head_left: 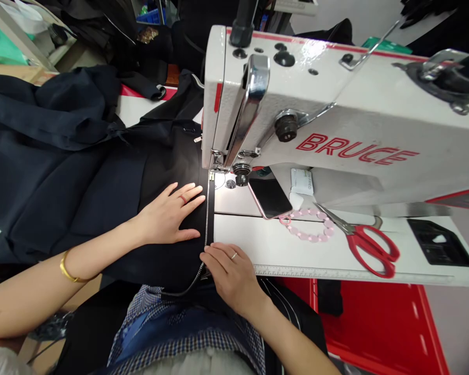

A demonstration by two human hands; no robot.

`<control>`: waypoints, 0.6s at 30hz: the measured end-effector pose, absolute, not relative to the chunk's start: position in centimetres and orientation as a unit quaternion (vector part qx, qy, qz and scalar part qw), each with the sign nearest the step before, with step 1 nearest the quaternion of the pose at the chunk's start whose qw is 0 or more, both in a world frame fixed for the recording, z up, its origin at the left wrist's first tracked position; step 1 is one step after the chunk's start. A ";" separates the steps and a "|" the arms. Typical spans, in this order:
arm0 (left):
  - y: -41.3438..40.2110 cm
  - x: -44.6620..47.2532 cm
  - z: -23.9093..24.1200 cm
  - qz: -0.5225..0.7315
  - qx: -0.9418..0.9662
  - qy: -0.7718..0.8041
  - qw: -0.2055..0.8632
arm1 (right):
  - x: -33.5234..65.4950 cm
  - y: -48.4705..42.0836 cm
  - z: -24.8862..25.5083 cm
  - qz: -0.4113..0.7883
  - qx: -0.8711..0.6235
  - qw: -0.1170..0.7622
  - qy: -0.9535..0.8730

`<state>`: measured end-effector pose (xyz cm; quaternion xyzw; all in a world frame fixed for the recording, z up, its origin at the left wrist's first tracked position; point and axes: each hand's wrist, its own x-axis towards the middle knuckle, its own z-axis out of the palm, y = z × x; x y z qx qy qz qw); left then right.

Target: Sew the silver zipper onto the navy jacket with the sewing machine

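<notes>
The left hand (171, 213) lies flat on the dark cloth (117, 187), fingers slightly spread. Just right of its fingertips, the metal zipper (207, 213) runs forward to the sewing machine (336, 104). The right hand (230, 273), fingers together, touches the zipper's edge; thumb hidden, pinch cannot be determined. Red-handled scissors (369, 242) lie well right of that hand.

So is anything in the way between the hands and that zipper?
Nothing visible. The left hand lies on dark fabric just beside the zipper; the right hand is at its edge. The phone and red-handled scissors lie to the right, apart from it.
</notes>
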<state>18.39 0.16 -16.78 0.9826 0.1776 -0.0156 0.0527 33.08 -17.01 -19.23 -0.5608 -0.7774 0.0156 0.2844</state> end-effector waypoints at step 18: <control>-3.3 17.7 -16.2 0.105 0.994 0.002 -0.015 | 35.3 -15.1 -18.5 0.051 -0.580 0.269 -0.767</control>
